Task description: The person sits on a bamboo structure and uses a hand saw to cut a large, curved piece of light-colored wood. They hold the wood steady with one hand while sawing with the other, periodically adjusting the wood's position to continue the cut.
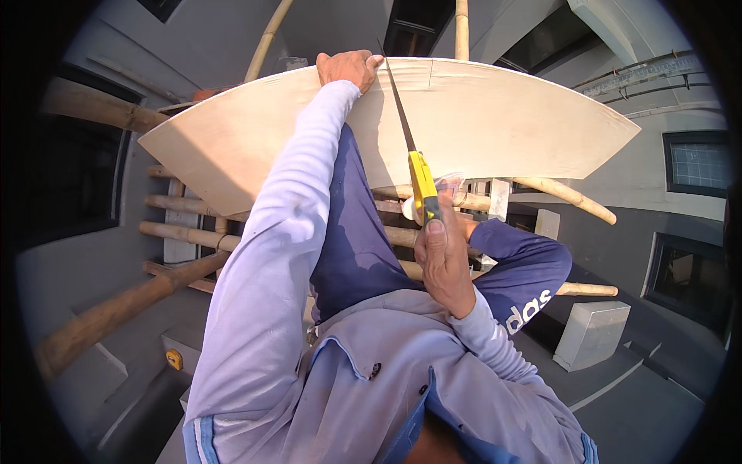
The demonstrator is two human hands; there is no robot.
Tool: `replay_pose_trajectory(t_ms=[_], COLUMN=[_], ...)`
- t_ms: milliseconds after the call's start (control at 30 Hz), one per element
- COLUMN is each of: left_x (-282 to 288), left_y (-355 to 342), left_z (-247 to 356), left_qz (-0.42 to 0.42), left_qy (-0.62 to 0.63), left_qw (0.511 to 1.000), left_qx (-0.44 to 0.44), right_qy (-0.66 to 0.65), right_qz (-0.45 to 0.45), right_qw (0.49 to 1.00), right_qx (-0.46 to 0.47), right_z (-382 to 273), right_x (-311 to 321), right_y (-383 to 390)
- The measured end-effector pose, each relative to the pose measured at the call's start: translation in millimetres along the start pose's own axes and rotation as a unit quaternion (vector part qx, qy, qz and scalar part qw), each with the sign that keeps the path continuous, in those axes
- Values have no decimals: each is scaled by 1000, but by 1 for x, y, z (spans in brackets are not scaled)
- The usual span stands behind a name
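A wide pale board [525, 116] lies across my raised knee. My left hand [346, 71] is closed over its far edge, just left of where the saw blade reaches that edge. My right hand [439, 271] grips the yellow and black handle of a handsaw [420, 174], its long thin blade pointing away from me over the board. A short dark line [430, 73] runs in from the board's far edge, right of the blade. My legs in dark blue trousers are bent, and part of a foot shows behind the saw handle.
Bamboo poles [178, 230] form scaffolding under and around the board. A yellow tape measure [174, 359] sits low at the left. A grey metal box [591, 336] is at the right. Grey walls with dark-framed windows [696, 164] surround the scaffold, with dark drops between poles.
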State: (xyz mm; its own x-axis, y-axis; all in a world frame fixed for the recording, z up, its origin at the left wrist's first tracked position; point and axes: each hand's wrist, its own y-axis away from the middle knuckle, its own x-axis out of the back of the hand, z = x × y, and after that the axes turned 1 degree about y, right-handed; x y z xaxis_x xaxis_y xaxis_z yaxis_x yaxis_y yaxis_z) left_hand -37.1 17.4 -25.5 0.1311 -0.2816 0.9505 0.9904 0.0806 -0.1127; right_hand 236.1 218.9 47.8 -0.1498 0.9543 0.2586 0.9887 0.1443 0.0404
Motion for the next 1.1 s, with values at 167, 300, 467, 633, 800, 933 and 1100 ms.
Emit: replay_pose_trajectory(t_ms=[167, 300, 467, 633, 800, 933, 1100], left_x=[4, 4, 1, -13, -3, 1, -11], left_y=[16, 24, 9, 7, 19, 19, 6], left_z=[-2, 2, -1, -15, -19, -10, -5], left_qz=[-10, 1, -27, 7, 18, 12, 59], left_qy=[5, -15, 10, 6, -15, -3, 52], left_qw=[1000, 1000, 999, 996, 997, 996, 992], left_qx=[-2, -6, -42, -91, -73, -83, -94], right_qy=[-10, 117, 130, 101, 126, 78, 43], right_qz=[-22, 30, 97, 61, 49, 59, 54], right_qw=[997, 992, 979, 991, 990, 995, 997], right_qx=[-77, 33, 122, 67, 42, 25, 44], right_z=[-28, 36, 121, 158, 36, 55, 113], right_x=[32, 3, -25, -36, -22, -29, -44], right_y=[21, -52, -126, -122, -111, -106, -108])
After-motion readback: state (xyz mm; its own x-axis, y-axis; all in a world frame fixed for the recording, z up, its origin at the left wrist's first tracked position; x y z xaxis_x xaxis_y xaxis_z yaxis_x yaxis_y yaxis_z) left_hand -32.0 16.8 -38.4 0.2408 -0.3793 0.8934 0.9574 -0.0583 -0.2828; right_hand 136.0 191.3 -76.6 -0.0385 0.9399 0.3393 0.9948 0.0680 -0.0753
